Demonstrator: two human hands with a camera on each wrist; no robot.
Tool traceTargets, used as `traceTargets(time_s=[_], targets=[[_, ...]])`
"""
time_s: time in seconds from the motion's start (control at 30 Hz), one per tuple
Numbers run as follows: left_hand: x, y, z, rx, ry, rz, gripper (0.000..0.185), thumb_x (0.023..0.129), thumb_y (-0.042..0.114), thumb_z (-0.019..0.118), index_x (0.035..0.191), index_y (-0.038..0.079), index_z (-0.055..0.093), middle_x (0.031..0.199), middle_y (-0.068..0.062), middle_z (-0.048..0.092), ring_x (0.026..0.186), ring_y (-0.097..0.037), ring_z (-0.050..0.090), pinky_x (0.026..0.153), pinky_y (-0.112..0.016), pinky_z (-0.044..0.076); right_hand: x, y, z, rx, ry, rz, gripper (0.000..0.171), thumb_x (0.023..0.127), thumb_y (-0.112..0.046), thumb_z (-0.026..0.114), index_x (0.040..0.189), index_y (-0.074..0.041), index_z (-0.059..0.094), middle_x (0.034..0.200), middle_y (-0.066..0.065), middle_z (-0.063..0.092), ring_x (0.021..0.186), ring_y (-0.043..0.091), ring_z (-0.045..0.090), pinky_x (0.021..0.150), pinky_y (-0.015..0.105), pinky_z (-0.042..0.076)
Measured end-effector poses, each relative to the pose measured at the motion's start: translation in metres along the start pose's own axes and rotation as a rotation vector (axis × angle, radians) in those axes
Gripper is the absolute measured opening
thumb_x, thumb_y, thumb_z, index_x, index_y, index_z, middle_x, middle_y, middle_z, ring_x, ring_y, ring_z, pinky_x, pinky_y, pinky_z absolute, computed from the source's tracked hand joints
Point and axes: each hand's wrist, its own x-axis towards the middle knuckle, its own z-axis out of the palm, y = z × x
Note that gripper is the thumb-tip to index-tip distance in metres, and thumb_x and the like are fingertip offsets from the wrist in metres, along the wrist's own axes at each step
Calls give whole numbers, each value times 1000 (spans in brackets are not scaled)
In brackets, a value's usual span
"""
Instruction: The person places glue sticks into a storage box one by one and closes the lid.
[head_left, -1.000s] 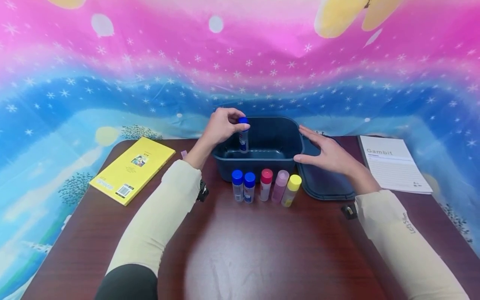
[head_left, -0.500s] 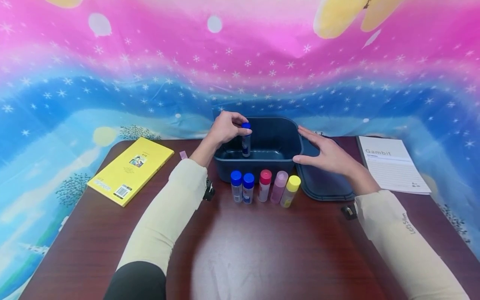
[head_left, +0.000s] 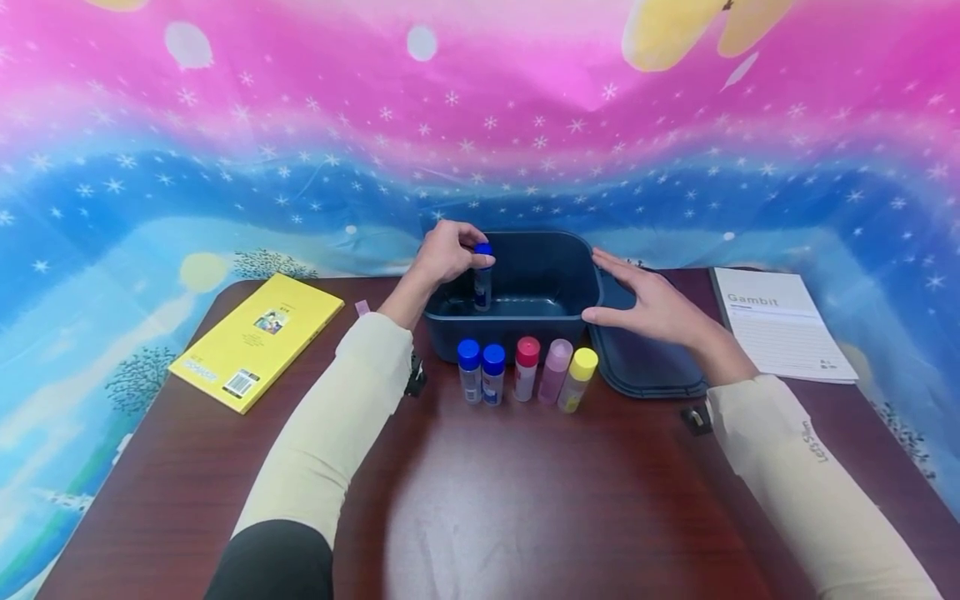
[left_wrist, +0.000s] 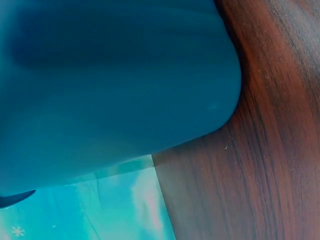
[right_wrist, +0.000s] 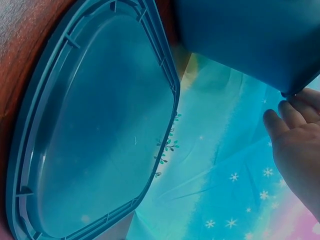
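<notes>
In the head view my left hand (head_left: 444, 253) pinches a blue-capped glue stick (head_left: 482, 287) by its cap, holding it upright inside the dark blue plastic box (head_left: 510, 332), near its left end. Whether the stick's base touches the box floor is unclear. My right hand (head_left: 651, 307), fingers straight and thumb spread, rests at the box's right end. The right wrist view shows those fingertips (right_wrist: 287, 107) at the box edge. Before the box stand two blue-capped glue sticks (head_left: 481, 375), a red-capped one (head_left: 527, 369), a pink one (head_left: 556, 372) and a yellow-capped one (head_left: 578, 380).
The matching box lid (head_left: 652, 367) lies right of the box, partly under my right hand. A white notebook (head_left: 783, 325) is at the far right, a yellow book (head_left: 258, 342) at the left. A patterned cloth (head_left: 480, 133) rises behind the dark wooden table (head_left: 525, 500).
My left hand has lowered the blue-capped glue stick slightly into the box. My right hand has stayed at the box's right end. The whole head view has shifted a little.
</notes>
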Motion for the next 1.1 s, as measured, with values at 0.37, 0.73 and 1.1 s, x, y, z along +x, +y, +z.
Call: traceTargets(time_s=[0.37, 0.73, 1.1], targets=[[-3, 2, -2, -50, 41, 9, 35, 91, 19, 79, 122, 7, 70, 118, -7, 68, 113, -23, 60, 98, -39, 51, -1, -1, 0, -1, 0, 6, 88, 94, -49, 69, 164, -24, 21, 169, 1, 15, 153, 36, 17, 112, 71, 24], [-17, 2, -18, -140, 53, 73, 39, 92, 20, 78, 125, 3, 68, 119, -10, 68, 110, -23, 64, 99, -38, 51, 0, -2, 1, -8, -1, -5, 88, 94, -49, 69, 164, -23, 21, 169, 3, 16, 153, 37, 17, 113, 70, 24], [-37, 0, -32, -79, -2, 134, 39, 92, 26, 78, 125, 6, 69, 120, -8, 67, 111, -22, 63, 97, -41, 52, -1, -1, 0, -6, -6, -2, 88, 94, -49, 69, 164, -24, 21, 169, 1, 15, 153, 36, 17, 112, 70, 24]])
